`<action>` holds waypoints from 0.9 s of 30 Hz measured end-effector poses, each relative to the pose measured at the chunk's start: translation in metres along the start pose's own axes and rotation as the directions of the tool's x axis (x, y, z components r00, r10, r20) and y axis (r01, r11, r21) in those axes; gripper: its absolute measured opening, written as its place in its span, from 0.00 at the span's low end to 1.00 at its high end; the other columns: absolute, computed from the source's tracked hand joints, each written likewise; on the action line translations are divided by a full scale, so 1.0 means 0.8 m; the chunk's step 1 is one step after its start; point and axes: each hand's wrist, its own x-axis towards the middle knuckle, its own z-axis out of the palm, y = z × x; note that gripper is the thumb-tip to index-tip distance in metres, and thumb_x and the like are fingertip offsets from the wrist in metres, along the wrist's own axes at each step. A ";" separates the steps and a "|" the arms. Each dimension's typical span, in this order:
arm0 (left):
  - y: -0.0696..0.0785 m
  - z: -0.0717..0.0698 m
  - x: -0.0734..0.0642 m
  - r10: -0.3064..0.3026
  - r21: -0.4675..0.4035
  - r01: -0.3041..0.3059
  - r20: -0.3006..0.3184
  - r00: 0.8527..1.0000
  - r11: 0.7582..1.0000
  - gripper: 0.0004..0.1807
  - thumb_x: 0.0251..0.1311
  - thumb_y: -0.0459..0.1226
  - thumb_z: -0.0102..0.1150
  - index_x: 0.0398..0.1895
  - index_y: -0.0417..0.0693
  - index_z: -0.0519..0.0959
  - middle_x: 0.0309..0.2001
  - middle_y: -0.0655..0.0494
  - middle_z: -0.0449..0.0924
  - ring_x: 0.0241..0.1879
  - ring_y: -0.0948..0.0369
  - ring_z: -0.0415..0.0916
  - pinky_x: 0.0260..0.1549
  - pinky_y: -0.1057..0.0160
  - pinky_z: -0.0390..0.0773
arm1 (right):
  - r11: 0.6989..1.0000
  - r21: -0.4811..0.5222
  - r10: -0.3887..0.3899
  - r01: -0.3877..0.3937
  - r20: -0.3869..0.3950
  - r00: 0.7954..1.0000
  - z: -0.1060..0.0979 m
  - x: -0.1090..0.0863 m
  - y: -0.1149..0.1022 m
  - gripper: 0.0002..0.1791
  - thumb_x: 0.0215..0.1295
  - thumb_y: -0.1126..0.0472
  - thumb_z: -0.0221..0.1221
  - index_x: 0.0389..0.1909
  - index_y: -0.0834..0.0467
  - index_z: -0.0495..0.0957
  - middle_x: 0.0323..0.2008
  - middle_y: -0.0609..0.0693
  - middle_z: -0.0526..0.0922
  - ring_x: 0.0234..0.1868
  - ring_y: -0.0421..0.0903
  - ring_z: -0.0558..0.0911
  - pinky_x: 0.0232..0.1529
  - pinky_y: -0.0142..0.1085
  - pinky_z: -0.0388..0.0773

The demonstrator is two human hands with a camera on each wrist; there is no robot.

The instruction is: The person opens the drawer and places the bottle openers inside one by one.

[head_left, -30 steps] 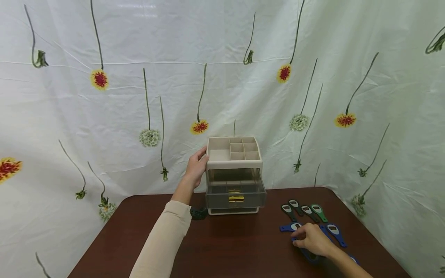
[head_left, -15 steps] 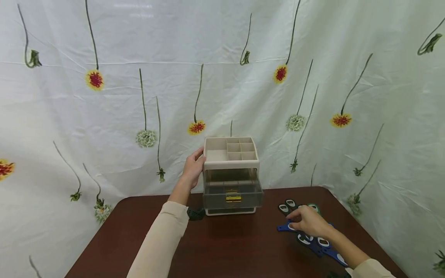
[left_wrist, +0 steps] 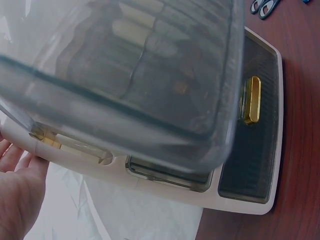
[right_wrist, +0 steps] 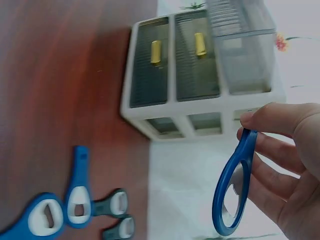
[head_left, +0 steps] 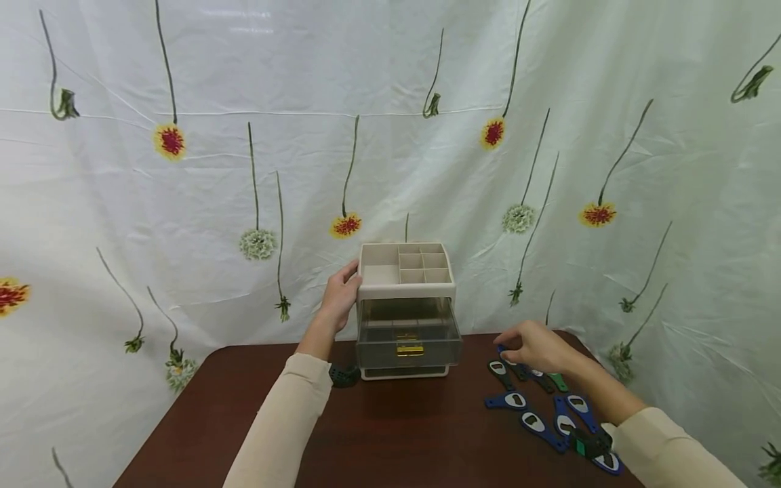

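Observation:
My right hand pinches a blue bottle opener by its handle end, between thumb and fingers. In the right wrist view its metal-lined ring hangs down, with the organizer behind it. A cream drawer organizer stands at the back of the table, its clear top drawer pulled out. My left hand rests against the organizer's upper left side. Part of its fingers is hidden in the left wrist view. Below the right hand lie more bottle openers, blue ones nearer and dark ones farther back.
Small compartments divide the organizer's top. Two lower drawers with gold handles are closed. A flower-printed white cloth hangs right behind the dark red-brown table. The right forearm reaches over the table's right side.
My right hand has picked up a blue bottle opener from the table's right side and moved it up and back. The left hand stays on the organizer.

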 end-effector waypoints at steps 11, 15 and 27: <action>-0.001 -0.004 0.001 -0.005 0.002 0.005 0.018 1.000 1.000 0.29 0.81 0.32 0.43 0.82 0.40 0.57 0.79 0.43 0.55 0.75 0.48 0.58 0.68 0.47 0.66 | 0.977 -0.095 -0.189 0.189 0.010 0.982 -0.052 0.069 -0.064 0.12 0.68 0.66 0.67 0.50 0.65 0.88 0.40 0.51 0.90 0.33 0.42 0.87 0.35 0.38 0.83; -0.005 -0.002 0.003 -0.014 -0.002 0.014 0.027 1.000 1.000 0.29 0.80 0.31 0.43 0.82 0.40 0.56 0.79 0.44 0.55 0.74 0.48 0.58 0.68 0.47 0.66 | 0.969 -0.117 -0.213 0.219 0.060 0.975 -0.053 0.093 -0.089 0.12 0.69 0.66 0.66 0.50 0.65 0.88 0.40 0.51 0.90 0.40 0.44 0.88 0.40 0.39 0.84; -0.002 -0.004 0.004 -0.005 0.004 0.005 0.025 1.000 1.000 0.29 0.80 0.31 0.44 0.81 0.40 0.57 0.79 0.43 0.56 0.75 0.49 0.58 0.68 0.48 0.66 | 0.954 -0.118 -0.252 0.276 0.185 0.950 -0.014 0.165 -0.157 0.14 0.72 0.64 0.65 0.54 0.62 0.87 0.45 0.50 0.89 0.47 0.45 0.87 0.45 0.34 0.83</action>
